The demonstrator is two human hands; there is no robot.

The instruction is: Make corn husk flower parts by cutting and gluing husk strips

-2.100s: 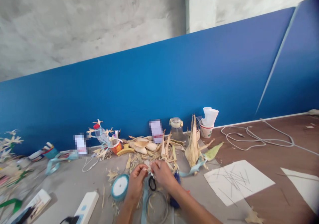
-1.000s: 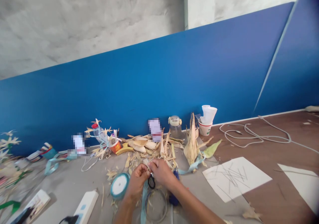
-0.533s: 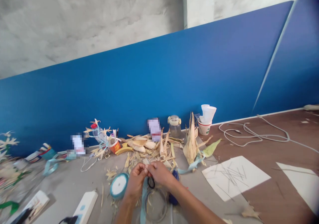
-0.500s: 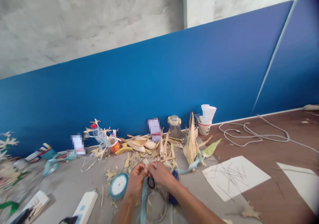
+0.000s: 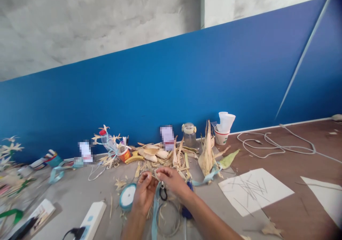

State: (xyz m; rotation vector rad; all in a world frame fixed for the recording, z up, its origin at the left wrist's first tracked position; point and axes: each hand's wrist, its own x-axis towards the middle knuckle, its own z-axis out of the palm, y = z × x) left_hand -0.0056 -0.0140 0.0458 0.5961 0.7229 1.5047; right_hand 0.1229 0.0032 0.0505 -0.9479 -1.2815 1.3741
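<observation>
My left hand (image 5: 145,190) and my right hand (image 5: 172,181) meet over the near middle of the table. My right fingers pinch a small pale piece, which looks like dry corn husk (image 5: 156,173). The fingers of my left hand are curled close beside it; what they hold is too small to make out. Below the hands hang or lie a light blue ribbon (image 5: 155,215), a small black loop with a metal clasp (image 5: 163,194) and a coil of grey wire (image 5: 175,225). Left of my left hand is a blue ribbon spool (image 5: 127,196).
Dry husks (image 5: 151,152) are heaped behind my hands, with an upright husk bundle (image 5: 207,154). A clear jar (image 5: 189,136) and a paper cup (image 5: 221,137) stand by the blue partition (image 5: 171,90). Thin sticks lie on white paper (image 5: 278,190). A power strip (image 5: 93,218) is front left.
My hands have drawn slightly apart, the left one turning a little more open to view. The whole view has shifted slightly, so things appear further right.
</observation>
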